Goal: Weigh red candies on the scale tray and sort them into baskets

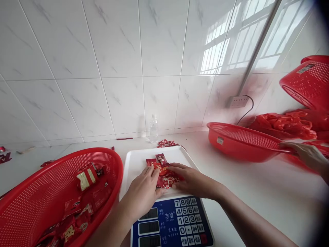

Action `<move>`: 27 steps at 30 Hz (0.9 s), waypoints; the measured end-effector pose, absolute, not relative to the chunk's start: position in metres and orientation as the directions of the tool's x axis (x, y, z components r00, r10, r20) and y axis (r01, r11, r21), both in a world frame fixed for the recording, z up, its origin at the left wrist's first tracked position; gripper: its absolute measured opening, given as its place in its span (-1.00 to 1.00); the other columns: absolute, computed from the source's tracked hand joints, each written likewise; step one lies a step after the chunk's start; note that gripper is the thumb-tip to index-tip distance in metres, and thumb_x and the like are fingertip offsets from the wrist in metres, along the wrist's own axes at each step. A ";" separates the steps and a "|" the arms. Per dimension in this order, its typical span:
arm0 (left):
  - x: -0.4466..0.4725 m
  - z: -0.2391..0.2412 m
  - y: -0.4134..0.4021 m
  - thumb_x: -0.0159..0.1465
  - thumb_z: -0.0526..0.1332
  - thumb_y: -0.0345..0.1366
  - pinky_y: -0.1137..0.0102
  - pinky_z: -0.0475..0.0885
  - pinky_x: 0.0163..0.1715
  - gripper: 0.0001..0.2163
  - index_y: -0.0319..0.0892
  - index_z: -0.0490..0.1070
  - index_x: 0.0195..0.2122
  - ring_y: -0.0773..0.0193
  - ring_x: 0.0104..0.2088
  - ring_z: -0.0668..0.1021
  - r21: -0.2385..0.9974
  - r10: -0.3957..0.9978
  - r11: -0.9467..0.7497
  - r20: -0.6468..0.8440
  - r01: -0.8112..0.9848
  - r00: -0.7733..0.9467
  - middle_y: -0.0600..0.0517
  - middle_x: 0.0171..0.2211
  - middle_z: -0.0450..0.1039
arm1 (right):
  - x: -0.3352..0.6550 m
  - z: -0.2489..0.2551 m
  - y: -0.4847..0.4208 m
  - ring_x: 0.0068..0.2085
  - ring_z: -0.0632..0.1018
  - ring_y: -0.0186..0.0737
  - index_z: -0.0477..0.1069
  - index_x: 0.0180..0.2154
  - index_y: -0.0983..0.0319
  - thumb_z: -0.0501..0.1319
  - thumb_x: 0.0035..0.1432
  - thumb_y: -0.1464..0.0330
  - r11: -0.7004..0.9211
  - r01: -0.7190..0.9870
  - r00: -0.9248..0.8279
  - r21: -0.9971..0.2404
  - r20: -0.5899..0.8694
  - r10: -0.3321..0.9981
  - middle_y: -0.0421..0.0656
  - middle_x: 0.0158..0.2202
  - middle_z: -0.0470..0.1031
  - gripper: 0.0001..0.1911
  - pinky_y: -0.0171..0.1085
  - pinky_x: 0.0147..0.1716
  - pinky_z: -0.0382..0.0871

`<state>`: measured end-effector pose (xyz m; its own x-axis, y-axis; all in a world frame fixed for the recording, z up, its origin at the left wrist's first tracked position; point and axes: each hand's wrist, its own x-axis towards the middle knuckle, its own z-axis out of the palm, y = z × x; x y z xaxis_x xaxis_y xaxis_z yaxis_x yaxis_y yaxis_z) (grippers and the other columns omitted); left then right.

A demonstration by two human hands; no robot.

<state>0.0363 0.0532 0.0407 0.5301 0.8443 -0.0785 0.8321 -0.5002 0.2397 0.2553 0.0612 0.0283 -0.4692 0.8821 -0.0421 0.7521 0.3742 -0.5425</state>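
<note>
Both my hands rest on the white tray [133,164] of an electronic scale [171,223], gathering a small heap of red candy packets [162,164]. My left hand [142,192] presses its fingers against the left side of the heap. My right hand [191,180] lies over the right side, fingers curled on the packets. More red packets lie inside the red perforated basket [31,202] at the lower left.
A second red basket [241,142] stands to the right, its rim held by another person's hand [305,154]. Red plastic bags [288,125] and a third basket [308,82] lie behind. A clear bottle [153,129] and loose packets [167,143] stand by the tiled wall.
</note>
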 end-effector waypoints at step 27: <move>0.033 0.050 0.046 0.41 -0.03 -0.45 0.20 0.50 -0.27 -0.74 -0.23 0.47 -0.14 0.01 -0.16 0.59 0.136 0.848 -0.529 0.042 0.838 0.529 -0.13 -0.19 0.57 | 0.242 0.035 0.054 -0.12 0.58 -0.07 0.53 -0.13 0.21 0.09 0.28 0.42 0.357 0.816 -0.341 -0.454 0.122 0.932 -0.04 -0.11 0.60 -0.75 -0.14 -0.14 0.45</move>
